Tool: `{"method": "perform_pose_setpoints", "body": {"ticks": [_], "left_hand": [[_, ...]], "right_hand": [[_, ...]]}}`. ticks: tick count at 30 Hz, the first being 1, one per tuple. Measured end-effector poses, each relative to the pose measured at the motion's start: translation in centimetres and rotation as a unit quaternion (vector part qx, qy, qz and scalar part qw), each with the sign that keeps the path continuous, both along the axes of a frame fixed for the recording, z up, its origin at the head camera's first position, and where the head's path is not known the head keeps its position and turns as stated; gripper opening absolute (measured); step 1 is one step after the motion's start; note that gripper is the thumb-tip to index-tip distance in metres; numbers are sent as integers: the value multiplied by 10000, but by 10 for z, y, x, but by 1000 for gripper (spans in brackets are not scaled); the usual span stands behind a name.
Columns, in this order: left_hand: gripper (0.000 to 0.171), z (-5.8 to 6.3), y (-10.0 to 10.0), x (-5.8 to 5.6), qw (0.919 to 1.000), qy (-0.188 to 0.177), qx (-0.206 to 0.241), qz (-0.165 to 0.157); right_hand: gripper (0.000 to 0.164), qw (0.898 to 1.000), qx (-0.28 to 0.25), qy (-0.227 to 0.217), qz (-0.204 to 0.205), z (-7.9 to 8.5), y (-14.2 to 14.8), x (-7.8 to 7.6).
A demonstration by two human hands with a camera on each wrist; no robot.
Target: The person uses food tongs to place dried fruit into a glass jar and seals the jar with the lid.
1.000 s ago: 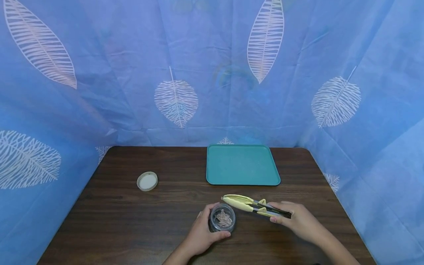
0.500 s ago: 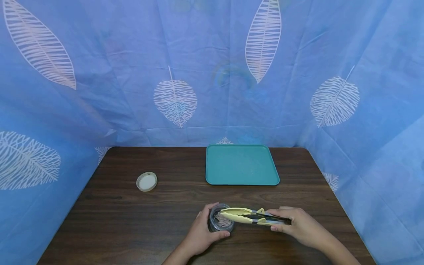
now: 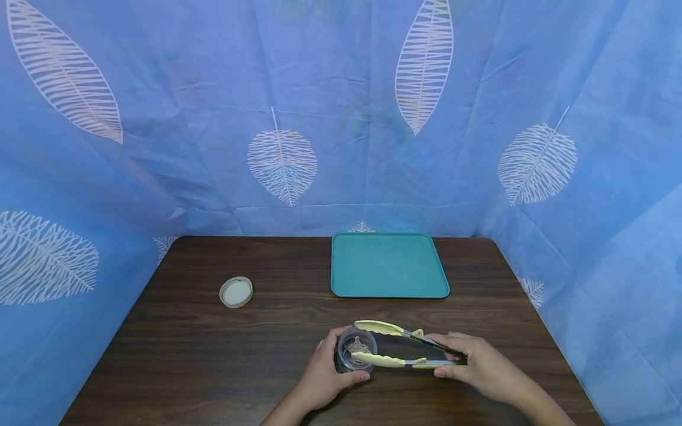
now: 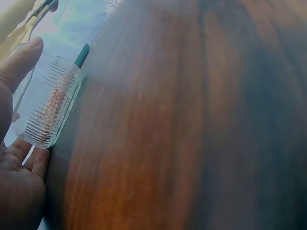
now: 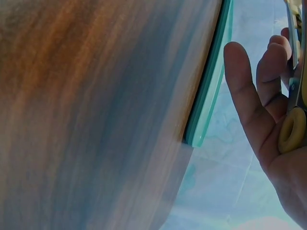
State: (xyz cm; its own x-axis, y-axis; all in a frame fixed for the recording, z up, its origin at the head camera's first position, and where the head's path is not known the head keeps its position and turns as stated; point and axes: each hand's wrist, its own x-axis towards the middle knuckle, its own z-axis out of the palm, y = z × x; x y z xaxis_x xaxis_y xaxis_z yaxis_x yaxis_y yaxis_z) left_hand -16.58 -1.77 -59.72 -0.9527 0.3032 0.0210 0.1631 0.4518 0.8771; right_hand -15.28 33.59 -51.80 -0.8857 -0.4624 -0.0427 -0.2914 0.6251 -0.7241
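Note:
My left hand point(image 3: 325, 373) curls round a clear, ribbed jar point(image 3: 343, 357), thumb at its near side. Inside lie brownish, shredded-looking pieces point(image 3: 358, 343) whose kind I cannot tell. In the left wrist view the jar point(image 4: 53, 103) stands on the table between the thumb and fingers. My right hand point(image 3: 474, 361) grips a pair of tongs point(image 3: 391, 361) with pale yellow heads and dark, metal handles. The tongs' arms are spread, one tip over the jar's mouth and the other by its far rim. In the right wrist view the tongs' yellow ring point(image 5: 292, 129) sits against the palm.
A teal tray point(image 3: 389, 266) lies at the back right of the dark wooden table point(image 3: 213, 361). To the left lies a round jar lid point(image 3: 237, 291). Blue cloth point(image 3: 330, 177) with white leaf prints hangs behind and at both sides.
The tongs moved from beside the jar's far rim to over its mouth, then their arms spread apart. My left hand and the jar have stayed in place.

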Motion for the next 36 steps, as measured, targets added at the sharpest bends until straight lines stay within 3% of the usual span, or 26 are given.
{"method": "perform_pose_setpoints", "body": {"ticks": [7, 13, 18, 22, 29, 36], "left_hand": [[95, 0, 0, 0, 10000, -67, -47, -6], [96, 1, 0, 0, 9999, -112, -48, -3], [96, 1, 0, 0, 10000, -54, -43, 34], [95, 0, 1, -1, 9999, -99, -38, 15], [97, -2, 0, -3, 9992, -390, 56, -15], [97, -3, 0, -4, 9994, -352, 47, -32]], "right_hand": [[82, 9983, 377, 41, -432, -1, 0, 3], [79, 9936, 423, 260, -1016, -2, 3, 4], [75, 9868, 288, 668, -1447, -5, 7, 5], [77, 9769, 536, 726, -1938, -8, 12, 5], [86, 9555, 1034, 295, -2746, -11, 27, 3], [103, 9396, 1494, -575, -3025, -14, 56, -1]]}}
